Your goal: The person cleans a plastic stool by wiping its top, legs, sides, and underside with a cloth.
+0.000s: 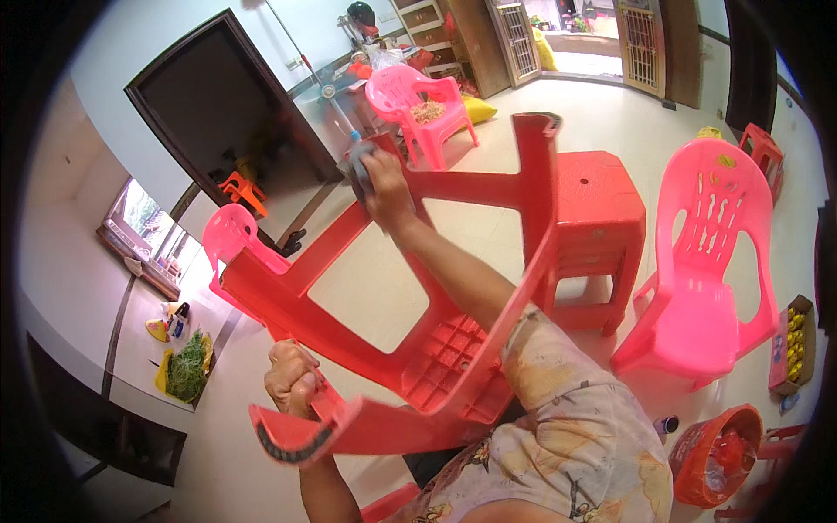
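Note:
Before me a red plastic stool [356, 330] is tipped on its side, legs outward, its ribbed underside [451, 359] turned toward me. My left hand [292, 379] is closed around a crossbar between two of its legs at the lower left. With my right hand [387, 186] I press a dark grey cloth [361, 171] against the far leg, near its foot. The cloth looks slightly blurred. Dark trim lines the foot of the nearest leg.
A stack of red stools [592, 196] and a pink plastic armchair [709, 274] stand at right. Another pink armchair [418, 98] bears a pale heap. A red bucket [716, 457] holds plastic bags. Leafy greens [187, 369] lie on the left floor. A long pole [307, 62] leans behind.

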A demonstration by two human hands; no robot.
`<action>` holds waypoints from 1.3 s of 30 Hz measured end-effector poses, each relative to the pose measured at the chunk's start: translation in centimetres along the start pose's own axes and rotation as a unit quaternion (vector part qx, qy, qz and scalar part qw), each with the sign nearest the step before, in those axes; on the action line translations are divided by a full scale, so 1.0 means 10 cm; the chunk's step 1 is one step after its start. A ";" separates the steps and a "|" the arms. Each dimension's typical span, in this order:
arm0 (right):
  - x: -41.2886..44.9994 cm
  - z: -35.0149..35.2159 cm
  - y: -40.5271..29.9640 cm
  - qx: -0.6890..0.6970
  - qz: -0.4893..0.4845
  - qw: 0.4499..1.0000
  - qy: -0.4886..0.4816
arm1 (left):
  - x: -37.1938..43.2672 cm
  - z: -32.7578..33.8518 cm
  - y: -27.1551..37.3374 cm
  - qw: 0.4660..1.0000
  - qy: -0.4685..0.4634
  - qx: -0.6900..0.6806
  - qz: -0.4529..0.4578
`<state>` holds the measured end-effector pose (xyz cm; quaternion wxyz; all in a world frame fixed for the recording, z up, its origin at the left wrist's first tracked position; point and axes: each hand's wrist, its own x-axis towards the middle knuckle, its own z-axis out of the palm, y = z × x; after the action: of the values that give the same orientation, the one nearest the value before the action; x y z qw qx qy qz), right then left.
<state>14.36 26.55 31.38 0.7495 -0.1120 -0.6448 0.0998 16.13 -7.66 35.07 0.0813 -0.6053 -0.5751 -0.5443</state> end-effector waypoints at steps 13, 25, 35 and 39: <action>-0.86 -0.17 0.61 -0.168 -0.002 0.977 -0.127 | 0.07 0.10 0.19 0.992 -0.099 -0.035 0.067; 0.44 0.06 0.42 -0.310 -0.054 0.949 -0.025 | 0.02 0.05 0.34 0.988 -0.147 0.014 0.046; -1.19 -0.83 0.44 -0.347 -0.096 0.916 -0.176 | 0.20 0.35 0.45 0.990 -0.122 0.036 0.069; -0.96 -0.60 0.34 -0.325 0.002 0.930 -0.174 | 0.19 0.32 0.45 0.989 -0.127 0.049 0.054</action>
<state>18.83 26.74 20.42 0.5483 -0.3315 -0.7618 -0.0954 20.99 -5.62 37.63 0.0670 -0.6950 -0.5730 -0.4291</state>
